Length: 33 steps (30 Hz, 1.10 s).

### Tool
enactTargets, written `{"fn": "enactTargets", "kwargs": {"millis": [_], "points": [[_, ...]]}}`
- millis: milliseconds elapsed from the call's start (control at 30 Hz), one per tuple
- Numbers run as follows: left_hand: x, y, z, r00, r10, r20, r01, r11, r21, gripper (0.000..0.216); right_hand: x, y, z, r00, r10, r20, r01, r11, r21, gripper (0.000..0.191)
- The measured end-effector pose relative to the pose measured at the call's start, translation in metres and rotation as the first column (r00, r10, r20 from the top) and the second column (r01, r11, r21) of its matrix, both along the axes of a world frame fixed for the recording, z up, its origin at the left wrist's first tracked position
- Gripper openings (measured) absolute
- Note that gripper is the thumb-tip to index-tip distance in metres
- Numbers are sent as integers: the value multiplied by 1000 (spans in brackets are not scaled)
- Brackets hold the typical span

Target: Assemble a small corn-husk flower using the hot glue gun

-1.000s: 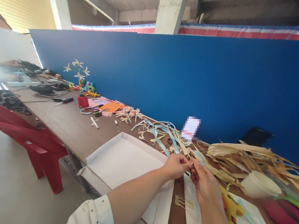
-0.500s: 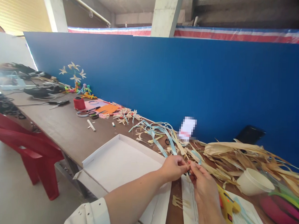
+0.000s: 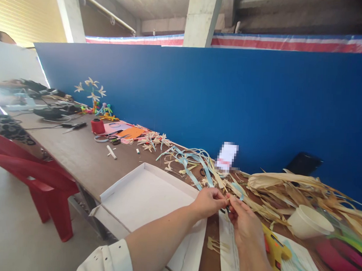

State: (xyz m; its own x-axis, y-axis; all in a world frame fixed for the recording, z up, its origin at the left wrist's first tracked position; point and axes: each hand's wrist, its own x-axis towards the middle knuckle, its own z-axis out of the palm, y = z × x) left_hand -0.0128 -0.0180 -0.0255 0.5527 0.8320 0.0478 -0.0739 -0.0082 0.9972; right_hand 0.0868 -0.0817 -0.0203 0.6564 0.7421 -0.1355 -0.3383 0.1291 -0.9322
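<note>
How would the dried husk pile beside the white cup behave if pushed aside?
Probably light: the husk pile is thin, dry, curled leaves. Likely springy yet brittle, given the frayed, split ends. The strands overlap, so a push would likely drag them as a clump.

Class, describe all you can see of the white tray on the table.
The white tray is shallow, looks like cardboard, with low upright rims and a loose flap at its near left corner. It lies flat on the brown table, at the near edge. The left hand is by its right side; the forearm crosses above it.
</note>
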Motion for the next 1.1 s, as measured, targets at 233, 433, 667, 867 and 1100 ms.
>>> {"fn": "enactTargets", "kwargs": {"millis": [233,433,667,867,1100], "points": [[0,0,1,997,54,-58,-51,997,52,14,-1,-2,6,997,46,-54,-48,998,-37,46],[-2,-3,4,993,31,-111,-23,997,70,17,-1,1,2,997,-73,22,74,997,-31,38],[-2,-5,3,996,-10,-93,19,995,99,20,3,3,-2,990,-39,-134,44,998,35,30],[2,-3,-3,994,-34,-105,47,992,119,19,3,3,-1,950,60,-307,-30,994,102,27],[0,-4,4,994,6,-105,1,998,68,17,1,0,3,926,84,-368,-67,996,57,25]]}}
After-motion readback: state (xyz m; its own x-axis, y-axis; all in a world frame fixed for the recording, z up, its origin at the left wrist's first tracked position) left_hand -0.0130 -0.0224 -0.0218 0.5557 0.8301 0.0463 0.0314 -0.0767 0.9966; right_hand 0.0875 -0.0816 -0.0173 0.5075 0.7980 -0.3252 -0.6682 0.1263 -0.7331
